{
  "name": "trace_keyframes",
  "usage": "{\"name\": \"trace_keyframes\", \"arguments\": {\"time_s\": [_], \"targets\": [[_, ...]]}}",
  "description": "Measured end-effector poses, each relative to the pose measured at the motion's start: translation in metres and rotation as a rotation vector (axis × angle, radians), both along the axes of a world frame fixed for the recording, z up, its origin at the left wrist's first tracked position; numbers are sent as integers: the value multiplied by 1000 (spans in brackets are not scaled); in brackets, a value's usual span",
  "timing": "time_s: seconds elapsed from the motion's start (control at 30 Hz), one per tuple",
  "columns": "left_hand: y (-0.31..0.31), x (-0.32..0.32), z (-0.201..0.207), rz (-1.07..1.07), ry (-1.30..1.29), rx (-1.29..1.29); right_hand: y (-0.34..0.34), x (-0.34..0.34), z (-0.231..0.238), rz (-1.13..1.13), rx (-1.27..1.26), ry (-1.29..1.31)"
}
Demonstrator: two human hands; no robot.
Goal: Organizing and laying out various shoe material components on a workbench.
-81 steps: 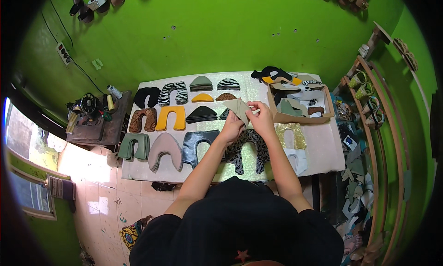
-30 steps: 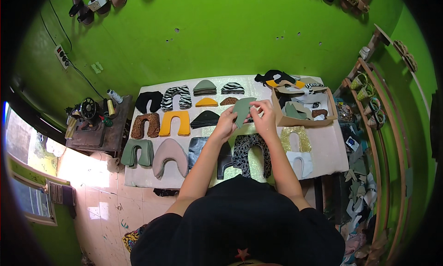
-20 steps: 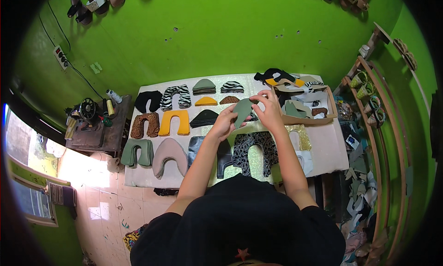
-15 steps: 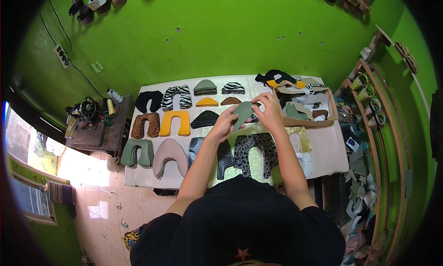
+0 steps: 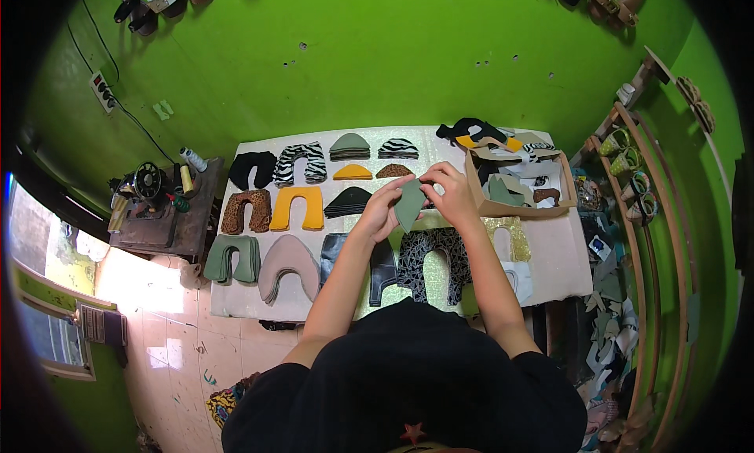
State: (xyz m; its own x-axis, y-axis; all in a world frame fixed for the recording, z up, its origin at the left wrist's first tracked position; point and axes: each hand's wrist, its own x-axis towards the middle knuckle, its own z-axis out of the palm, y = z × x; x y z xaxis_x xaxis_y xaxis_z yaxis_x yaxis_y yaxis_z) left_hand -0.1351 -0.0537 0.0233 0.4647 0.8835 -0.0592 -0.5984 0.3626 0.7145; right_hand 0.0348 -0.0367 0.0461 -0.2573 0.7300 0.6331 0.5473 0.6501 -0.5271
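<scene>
Above the table, my left hand (image 5: 382,214) grips a sage-green cut-out piece (image 5: 409,205) from its left side. My right hand (image 5: 451,195) pinches the piece's upper right edge. The piece hangs with its pointed end downward. Just beyond my hands lies a small leopard-print stack (image 5: 393,170), with a black stack (image 5: 348,202) to the left. Below them is a black arch-shaped stack with pale line patterns (image 5: 433,257). A matching sage-green half-round stack (image 5: 349,147) sits farther back.
An open cardboard box (image 5: 518,209) with scraps stands at the table's right. More arch-shaped stacks, including yellow (image 5: 283,210), green (image 5: 223,258) and pink (image 5: 276,261), cover the left side. A sewing machine (image 5: 148,182) stands far left; a wooden rack (image 5: 640,241) with sandals is at right.
The sage-green piece has turned and now hangs with its point downward. My right hand has shifted slightly down and closer to the piece.
</scene>
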Motion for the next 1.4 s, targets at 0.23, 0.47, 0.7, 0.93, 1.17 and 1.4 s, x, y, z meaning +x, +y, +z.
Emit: {"name": "trace_keyframes", "arguments": {"time_s": [0.23,0.47,0.7,0.93,1.17,1.4], "targets": [[3,0,-8,-7,-25,-6,-4,-2,6,38,-20,-37],[-2,-1,3,7,-2,-10,-5,-3,11,52,-36,-30],[-4,2,2,23,-48,-2,-2,0,13,67,-5,-55],[-9,3,10,54,-83,7,-9,-3,19,63,57,-58],[-9,3,7,62,-36,50,-13,-5,23,112,45,-125],[-12,3,8,100,-51,40,-16,-2,34,145,-65,-59]]}}
